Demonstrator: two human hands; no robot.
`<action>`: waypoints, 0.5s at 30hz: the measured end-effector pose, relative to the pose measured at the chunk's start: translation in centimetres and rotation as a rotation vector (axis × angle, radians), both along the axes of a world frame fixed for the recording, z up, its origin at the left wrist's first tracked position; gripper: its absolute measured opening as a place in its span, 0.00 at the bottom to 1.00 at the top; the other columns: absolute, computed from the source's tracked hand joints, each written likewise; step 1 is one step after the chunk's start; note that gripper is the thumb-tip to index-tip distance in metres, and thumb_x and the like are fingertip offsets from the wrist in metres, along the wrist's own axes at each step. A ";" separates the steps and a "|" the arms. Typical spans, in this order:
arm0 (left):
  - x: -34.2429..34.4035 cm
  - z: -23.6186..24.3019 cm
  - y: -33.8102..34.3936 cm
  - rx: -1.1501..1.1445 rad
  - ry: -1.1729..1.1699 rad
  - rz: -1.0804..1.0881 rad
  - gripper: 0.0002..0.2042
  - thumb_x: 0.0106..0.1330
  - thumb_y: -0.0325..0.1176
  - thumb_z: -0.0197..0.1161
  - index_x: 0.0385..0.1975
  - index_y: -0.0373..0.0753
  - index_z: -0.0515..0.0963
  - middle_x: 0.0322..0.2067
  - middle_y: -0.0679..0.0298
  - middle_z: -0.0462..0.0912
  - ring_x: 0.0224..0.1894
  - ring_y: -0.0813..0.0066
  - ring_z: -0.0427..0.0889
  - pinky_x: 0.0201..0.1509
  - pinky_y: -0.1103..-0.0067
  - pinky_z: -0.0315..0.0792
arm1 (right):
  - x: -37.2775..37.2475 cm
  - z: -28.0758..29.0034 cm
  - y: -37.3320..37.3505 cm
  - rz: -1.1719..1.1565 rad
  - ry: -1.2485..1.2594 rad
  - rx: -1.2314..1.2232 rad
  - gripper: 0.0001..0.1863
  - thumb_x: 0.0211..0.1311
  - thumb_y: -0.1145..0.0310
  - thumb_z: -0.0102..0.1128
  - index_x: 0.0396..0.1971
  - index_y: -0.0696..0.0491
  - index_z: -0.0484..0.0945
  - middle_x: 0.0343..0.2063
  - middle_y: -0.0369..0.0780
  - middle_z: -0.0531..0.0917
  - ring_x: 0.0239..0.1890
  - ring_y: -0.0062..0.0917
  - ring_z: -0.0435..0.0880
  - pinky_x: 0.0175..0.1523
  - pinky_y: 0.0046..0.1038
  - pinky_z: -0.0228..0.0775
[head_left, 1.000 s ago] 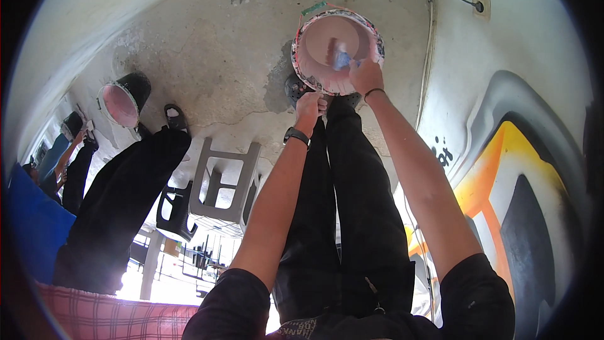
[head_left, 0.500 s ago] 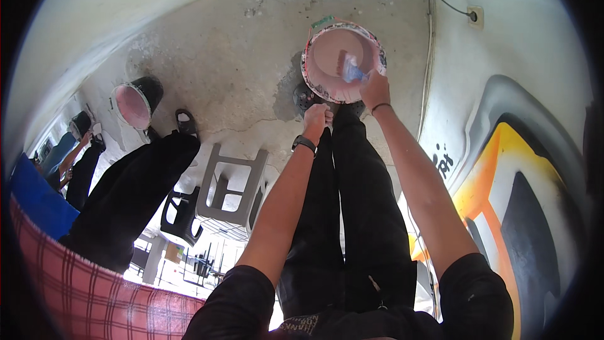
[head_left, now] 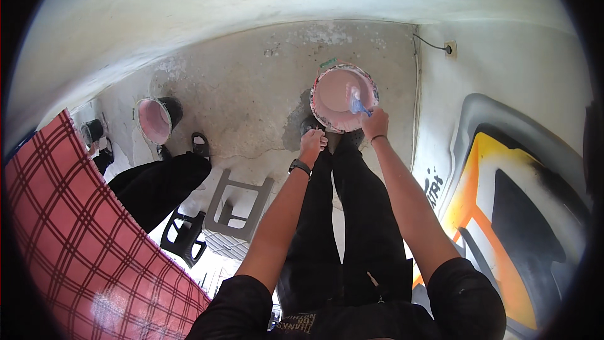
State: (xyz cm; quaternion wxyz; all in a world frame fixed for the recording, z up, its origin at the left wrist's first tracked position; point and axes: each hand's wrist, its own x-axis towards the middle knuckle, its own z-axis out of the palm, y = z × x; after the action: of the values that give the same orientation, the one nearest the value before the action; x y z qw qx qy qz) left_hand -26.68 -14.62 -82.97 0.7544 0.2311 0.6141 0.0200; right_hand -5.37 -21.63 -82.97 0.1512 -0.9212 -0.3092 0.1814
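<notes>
My right hand [head_left: 375,124] is closed around the handle of a paintbrush [head_left: 358,104]. Its bristles, coated in pink, point away from me over the mouth of a paint-smeared bucket [head_left: 319,113]. Pink paint [head_left: 336,91] lies inside that bucket, which stands on the floor just beyond my feet. Close to the bucket's near left side is my left hand [head_left: 312,143], its fingers curled in. Whether anything is inside those fingers is hidden.
To the left, another person's legs [head_left: 160,189] stand beside a tilted dark bucket [head_left: 170,110], pink inside. Grey [head_left: 239,201] and black [head_left: 182,238] plastic stools are behind them. A red checked cloth [head_left: 82,214] fills the lower left. A painted wall [head_left: 516,226] rises at right.
The brush has swung from pointing left to pointing away from me, nearer the bucket's right side. My view has tilted up, and the checked cloth covers more of the left.
</notes>
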 end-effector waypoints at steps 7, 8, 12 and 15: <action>-1.1 -0.6 -1.2 -0.129 0.025 0.020 0.13 0.67 0.43 0.55 0.37 0.39 0.76 0.29 0.64 0.81 0.32 0.75 0.80 0.39 0.77 0.75 | -0.5 -1.3 1.0 -0.138 0.183 -0.123 0.11 0.47 0.67 0.67 0.26 0.61 0.82 0.26 0.53 0.84 0.34 0.45 0.85 0.44 0.40 0.76; -0.8 -0.7 -1.6 -0.138 0.026 0.018 0.13 0.67 0.43 0.55 0.37 0.39 0.76 0.29 0.64 0.81 0.32 0.75 0.80 0.39 0.77 0.75 | -0.2 -1.6 0.9 -0.161 0.181 -0.146 0.12 0.47 0.66 0.67 0.25 0.61 0.82 0.26 0.52 0.84 0.34 0.44 0.85 0.43 0.39 0.77; -0.4 -1.4 -2.9 -0.145 -0.022 0.009 0.14 0.68 0.44 0.54 0.39 0.39 0.76 0.31 0.64 0.81 0.35 0.73 0.80 0.41 0.75 0.75 | -0.2 -2.7 0.9 -0.187 0.277 -0.167 0.12 0.46 0.67 0.69 0.26 0.61 0.82 0.26 0.52 0.84 0.34 0.43 0.86 0.42 0.38 0.76; 0.3 -1.8 -3.5 -0.148 -0.016 -0.019 0.14 0.68 0.44 0.54 0.39 0.39 0.76 0.31 0.64 0.81 0.35 0.73 0.80 0.41 0.75 0.75 | 0.0 -3.4 0.2 -0.111 0.101 -0.044 0.11 0.47 0.69 0.68 0.27 0.62 0.81 0.24 0.51 0.84 0.32 0.43 0.86 0.40 0.38 0.77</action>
State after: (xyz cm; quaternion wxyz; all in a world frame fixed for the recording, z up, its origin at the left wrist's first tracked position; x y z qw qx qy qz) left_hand -26.40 -18.17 -84.77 0.7745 0.1801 0.6056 -0.0307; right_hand -5.36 -21.45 -86.35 0.1563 -0.9296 -0.2457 0.2258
